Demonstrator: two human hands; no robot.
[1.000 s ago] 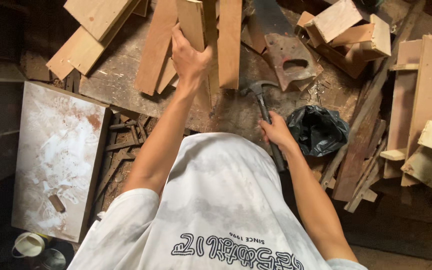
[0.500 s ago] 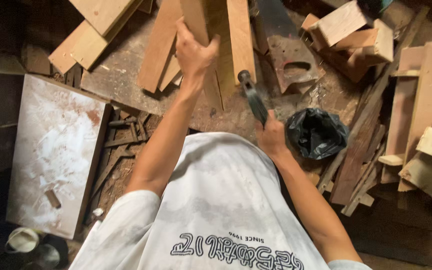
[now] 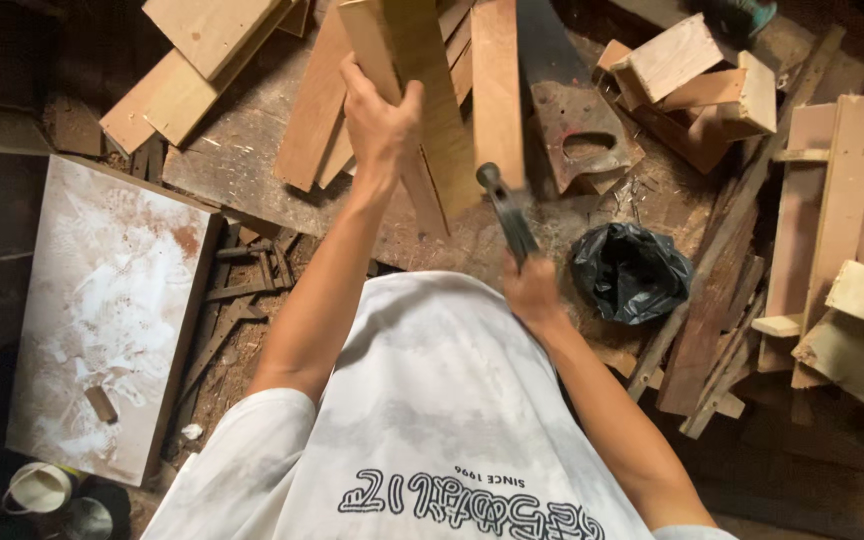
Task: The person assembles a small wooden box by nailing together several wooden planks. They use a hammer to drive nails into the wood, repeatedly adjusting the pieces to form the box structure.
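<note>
The left hand (image 3: 380, 120) is reaching forward on a nearly straight arm and clenching around the near edge of a long, pale-brown wooden board (image 3: 422, 90), with the fingers wrapping over the left edge and the back of the hand facing the camera. The board is standing tilted, its far end running off the top of the view and its near end resting on the worn, sawdust-strewn wooden surface (image 3: 252, 150).

The right hand (image 3: 532, 295) is sitting close to the body with the elbow bent, gripping the lower end of a dark-handled hammer (image 3: 507, 210). The handle is slanting up and to the left from the fist, and the blurred hammer head is hanging just beside the lower right edge of the held board; whether it is touching the wood cannot be told.

Just right of the hammer, a crumpled black plastic bag (image 3: 630, 272) is lying on the surface. Beyond it, a rusty handsaw with a brown slotted grip (image 3: 572, 130) is lying flat, with its blade pointing away. Further flat planks (image 3: 497, 80) are lying beside the held board, and light wooden offcuts (image 3: 692, 75) are piled at the upper right. To the left, a white-stained rectangular panel (image 3: 102, 310) is lying well apart from both hands.
</note>
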